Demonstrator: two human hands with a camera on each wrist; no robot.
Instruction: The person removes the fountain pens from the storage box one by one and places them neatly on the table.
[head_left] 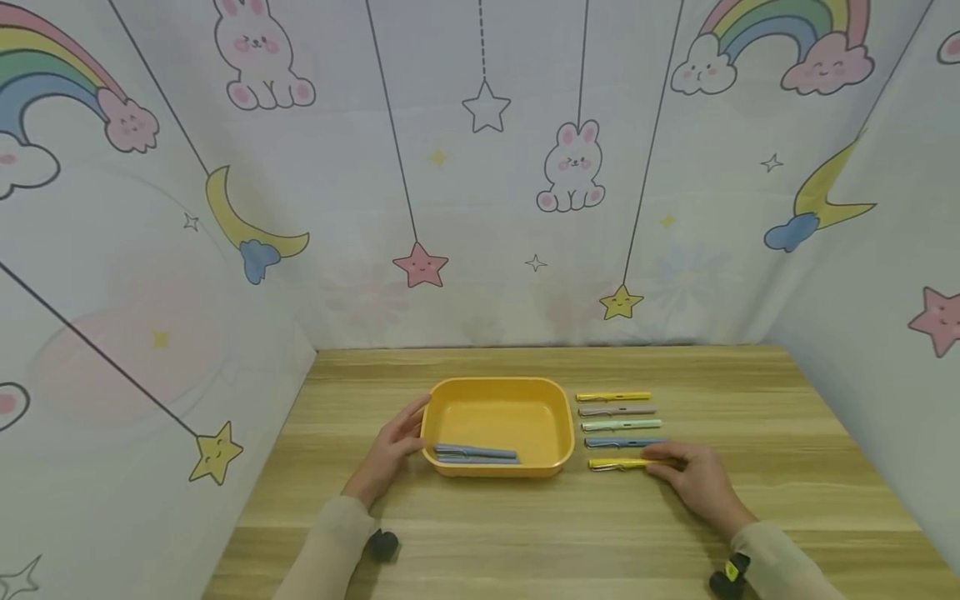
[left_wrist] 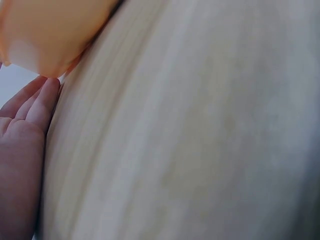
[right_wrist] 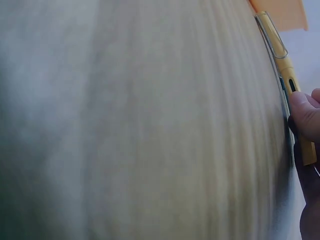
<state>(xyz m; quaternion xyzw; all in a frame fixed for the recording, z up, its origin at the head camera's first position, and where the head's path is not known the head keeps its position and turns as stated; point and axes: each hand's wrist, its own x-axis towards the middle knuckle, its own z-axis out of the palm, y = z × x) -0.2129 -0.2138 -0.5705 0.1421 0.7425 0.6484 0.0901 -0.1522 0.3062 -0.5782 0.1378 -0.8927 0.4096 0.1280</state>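
Observation:
A yellow tray [head_left: 495, 472] holds two blue pens [head_left: 477, 452] lying along its near left side. Beside its left rim is my left hand [head_left: 392, 454], fingers extended against the outer wall; the left wrist view shows the fingertips [left_wrist: 49, 92] right at the tray's base. My right hand [head_left: 693, 479] pinches the rear end of a capped yellow pen [head_left: 618, 464] between thumb and fingers. In the right wrist view this pen [right_wrist: 282, 62] shows a wire clip and a small barrel window. Just beyond it lies a blue pen [head_left: 615, 443], partly overlapped by the right fingers.
Further back, in line to the tray's right, lie a pale green pen [head_left: 622, 425], a pinkish-grey pen [head_left: 618, 410] and another yellow pen [head_left: 615, 397]. The wood-grain table [head_left: 510, 542] meets a patterned curtain [head_left: 495, 308] at the back and sides.

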